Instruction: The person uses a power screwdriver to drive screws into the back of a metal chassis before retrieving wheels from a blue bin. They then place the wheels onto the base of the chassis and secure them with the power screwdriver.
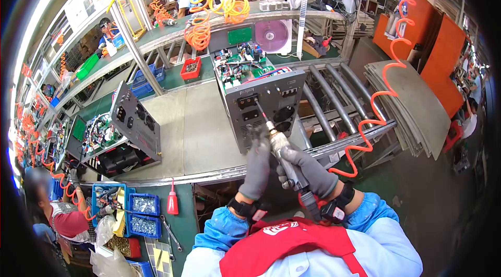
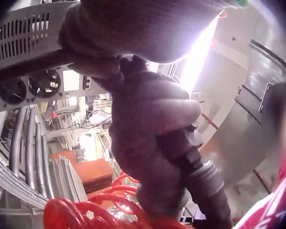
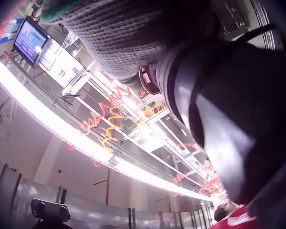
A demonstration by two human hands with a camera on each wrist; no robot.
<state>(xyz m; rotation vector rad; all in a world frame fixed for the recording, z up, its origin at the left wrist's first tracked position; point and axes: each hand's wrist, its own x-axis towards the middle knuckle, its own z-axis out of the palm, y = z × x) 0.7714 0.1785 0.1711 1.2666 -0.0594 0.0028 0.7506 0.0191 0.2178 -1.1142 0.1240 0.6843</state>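
A pneumatic screwdriver (image 1: 292, 165) slants up from the person's chest, its thin bit (image 1: 262, 111) reaching the dark rear panel (image 1: 242, 123) of an open electronic unit, beside a socket. The gloved right hand (image 1: 312, 171) grips the tool's body; in the left wrist view those right fingers (image 2: 152, 109) curl round it. Motion blurs the gloved left hand (image 1: 257, 165), which is right beside the tool's front end. In the left wrist view the left glove (image 2: 138, 28) overlaps a dark rod; I cannot tell whether its fingers hold it. The right wrist view shows the right glove (image 3: 133, 38) close up.
A second open unit (image 1: 130, 125) stands left on the bench. Metal rollers (image 1: 334, 99) run to the right, with an orange coiled hose (image 1: 373, 120) hanging there. Blue screw bins (image 1: 145, 214), a red bottle (image 1: 173, 201) and wrenches (image 1: 171, 232) lie front left. Another person sits at the left.
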